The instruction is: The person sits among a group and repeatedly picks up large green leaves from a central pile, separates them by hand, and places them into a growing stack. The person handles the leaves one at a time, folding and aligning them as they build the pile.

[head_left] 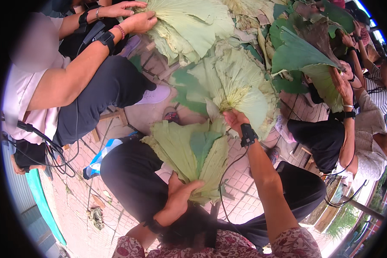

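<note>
A folded bundle of pale green leaves (193,161) lies in the lower middle of the frame, resting across the person's dark-trousered lap (133,176). The left hand (179,194) sits at the bundle's lower end, fingers curled closed around the gathered leaf edges, thumb across the top. The bundle fans out upward from that grip, with a darker green fold showing near its middle.

Just above and to the right, the right hand (235,119) is raised toward the centre of the frame. Its fingers are closed on the stem centre of a large round leaf (238,86), which spreads wide, pale yellow-green and crinkled, behind the hand. A black wrist strap (247,135) with a thin cable sits on that forearm.

At the upper left, another seated person in a pale pink top reaches both hands (133,17) onto a second big pale leaf (189,26) at the top middle. At the right edge, a third person's hand (342,84) touches a darker green leaf (299,53). More leaves are heaped across the upper right. The ground (241,185) below is paved with small pale tiles, showing at the lower middle and lower left.
</note>
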A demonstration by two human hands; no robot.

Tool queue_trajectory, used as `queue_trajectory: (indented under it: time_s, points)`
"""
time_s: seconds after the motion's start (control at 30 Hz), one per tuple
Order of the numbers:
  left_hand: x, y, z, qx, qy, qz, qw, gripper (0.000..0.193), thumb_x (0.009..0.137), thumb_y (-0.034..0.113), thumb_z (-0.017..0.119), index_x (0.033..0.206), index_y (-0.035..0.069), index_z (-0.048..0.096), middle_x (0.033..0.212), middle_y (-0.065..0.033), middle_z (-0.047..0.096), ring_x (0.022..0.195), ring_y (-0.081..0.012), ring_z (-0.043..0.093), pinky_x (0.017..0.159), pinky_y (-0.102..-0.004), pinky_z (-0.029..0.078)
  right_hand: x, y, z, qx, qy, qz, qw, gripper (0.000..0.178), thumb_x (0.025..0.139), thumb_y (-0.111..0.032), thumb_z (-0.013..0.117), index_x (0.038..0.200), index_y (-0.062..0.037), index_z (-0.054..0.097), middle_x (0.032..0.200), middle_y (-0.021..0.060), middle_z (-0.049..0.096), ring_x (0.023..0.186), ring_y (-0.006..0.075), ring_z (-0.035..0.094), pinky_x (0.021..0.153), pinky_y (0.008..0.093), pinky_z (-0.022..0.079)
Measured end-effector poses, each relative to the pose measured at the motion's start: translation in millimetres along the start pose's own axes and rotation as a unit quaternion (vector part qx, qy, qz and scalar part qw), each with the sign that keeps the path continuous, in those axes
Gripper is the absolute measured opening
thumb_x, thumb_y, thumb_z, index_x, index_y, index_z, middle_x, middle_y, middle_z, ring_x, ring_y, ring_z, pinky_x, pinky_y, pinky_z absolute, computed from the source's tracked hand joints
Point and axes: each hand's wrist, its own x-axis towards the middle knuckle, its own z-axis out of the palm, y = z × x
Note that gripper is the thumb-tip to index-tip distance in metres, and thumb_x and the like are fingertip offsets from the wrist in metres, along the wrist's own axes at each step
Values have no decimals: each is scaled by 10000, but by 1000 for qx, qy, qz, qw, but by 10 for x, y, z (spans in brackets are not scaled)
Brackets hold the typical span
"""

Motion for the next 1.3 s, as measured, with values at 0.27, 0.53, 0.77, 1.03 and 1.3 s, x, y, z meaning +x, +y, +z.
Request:
queue_trajectory:
  time_s: [0.27, 0.53, 0.77, 1.03, 1.3]
  points:
    - [-4, -82, -77, -35, -3, 24, 999, 508, 769, -48, 737, 1226, -5, 520, 1136, -85, 637, 1034, -189, 626, 902, -322, 503, -2210, 134, 4, -315, -220, -129, 914, 349, 953, -251, 642, 1233, -50, 586, 1127, 94, 675, 981, 186, 663, 874, 328, 525]
    - [-69, -192, -65, -41, -39, 69, 996, 389, 861, 76, 727, 1208, 16, 562, 1124, -59, 645, 1010, -161, 620, 894, -305, 486, -3451, 697, 266, -479, -236, -219, 817, 697, 881, -340, 750, 1416, -17, 442, 1383, 166, 511, 1083, 295, 625, 970, 367, 499]
    - [-79, -271, 22, 3, -91, 122, 988, 397, 817, 27, 747, 1178, 9, 583, 1090, -72, 662, 994, -164, 628, 877, -309, 492, -3537, 736, 113, -511, -160, -337, 774, 503, 980, -366, 538, 1330, -3, 533, 1110, 234, 660, 1012, 300, 657, 865, 379, 499]
    - [-88, -313, 127, 19, -77, 28, 996, 375, 727, -59, 751, 1080, -20, 630, 999, -98, 685, 879, -205, 669, 754, -345, 543, -3404, 815, -73, -374, -127, -314, 864, 553, 1014, -440, 416, 1179, 48, 617, 1020, 189, 648, 903, 254, 619, 736, 367, 545]
    - [-21, -337, -46, 10, -46, 14, 999, 343, 700, -64, 738, 1027, -39, 639, 921, -108, 672, 810, -228, 668, 709, -354, 544, -3035, 87, -364, -247, -65, -200, 946, 446, 1040, -381, 438, 1085, 26, 616, 1041, 125, 654, 932, 220, 662, 695, 353, 618]
